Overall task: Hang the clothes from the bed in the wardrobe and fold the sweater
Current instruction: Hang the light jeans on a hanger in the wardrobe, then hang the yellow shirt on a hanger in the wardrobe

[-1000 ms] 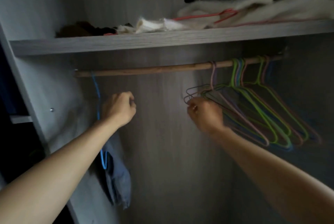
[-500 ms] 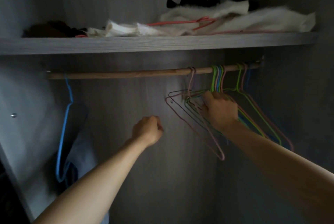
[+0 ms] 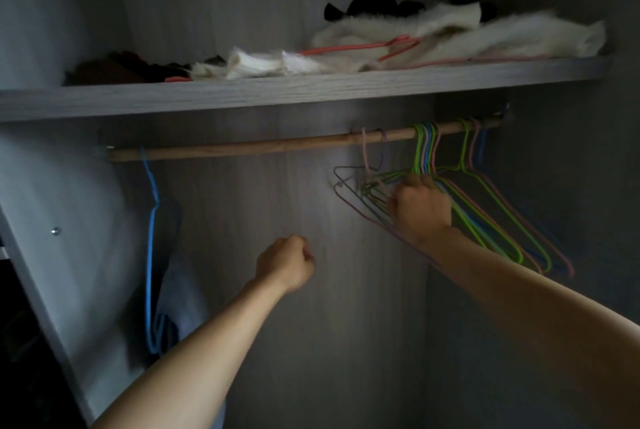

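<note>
View into a dim wardrobe, looking up at a wooden rod [image 3: 242, 148] under a shelf [image 3: 277, 92] piled with pale fabric [image 3: 485, 37]. The right hand [image 3: 420, 206] has moved over the last second from the tips of the empty wire hangers [image 3: 491, 217] into the middle of the bunch. Its fingers [image 3: 393, 201] now curl round several wires just below the hooks, at the right end of the rod. The left hand [image 3: 285, 262] has left the blue hanger [image 3: 151, 220] at the far left and dropped towards the centre, well apart from everything. It is a loose fist with nothing in it. A blue-grey garment [image 3: 180, 297] hangs from that blue hanger, so one piece seems to be already up. The clothes on the bed and the sweater are out of view. The shift suggests the person is picking a fresh hanger for the next garment. The wires overlap closely, so pulling one free may drag its neighbours along.
</note>
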Tool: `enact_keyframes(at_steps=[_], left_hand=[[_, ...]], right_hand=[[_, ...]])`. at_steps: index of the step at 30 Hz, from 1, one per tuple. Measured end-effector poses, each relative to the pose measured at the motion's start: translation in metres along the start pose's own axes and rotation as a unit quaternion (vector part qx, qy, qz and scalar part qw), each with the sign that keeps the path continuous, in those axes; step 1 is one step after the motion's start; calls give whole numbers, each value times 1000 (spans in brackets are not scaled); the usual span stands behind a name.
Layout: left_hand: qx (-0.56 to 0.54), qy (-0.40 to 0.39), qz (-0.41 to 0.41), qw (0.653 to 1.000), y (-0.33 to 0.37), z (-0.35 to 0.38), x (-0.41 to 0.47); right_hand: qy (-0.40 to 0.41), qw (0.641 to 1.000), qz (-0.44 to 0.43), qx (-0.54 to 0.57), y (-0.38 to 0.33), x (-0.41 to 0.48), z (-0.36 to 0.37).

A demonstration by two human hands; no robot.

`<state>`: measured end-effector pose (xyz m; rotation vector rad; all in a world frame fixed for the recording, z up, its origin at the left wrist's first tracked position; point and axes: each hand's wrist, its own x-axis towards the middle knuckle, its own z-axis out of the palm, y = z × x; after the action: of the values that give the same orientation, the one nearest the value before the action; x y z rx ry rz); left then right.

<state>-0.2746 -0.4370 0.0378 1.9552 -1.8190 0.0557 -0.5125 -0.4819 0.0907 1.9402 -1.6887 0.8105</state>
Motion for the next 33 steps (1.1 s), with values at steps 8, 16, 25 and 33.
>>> enact_keyframes(at_steps=[8,16,25,33], left_hand=[[-4,-28,21,999,-28,0,1],[6,-143,76,987,-25,67,-35],[25,-313,177,933,104,195,-170],[5,-406,326,854,332,255,-340]], right_hand=[[-3,999,7,49,-22,-31,-48],[-63,993,51,81,34,-163,-62],[-169,961,214,-48,198,-391,-92],[-183,878,431,-99,335,-594,-194]])
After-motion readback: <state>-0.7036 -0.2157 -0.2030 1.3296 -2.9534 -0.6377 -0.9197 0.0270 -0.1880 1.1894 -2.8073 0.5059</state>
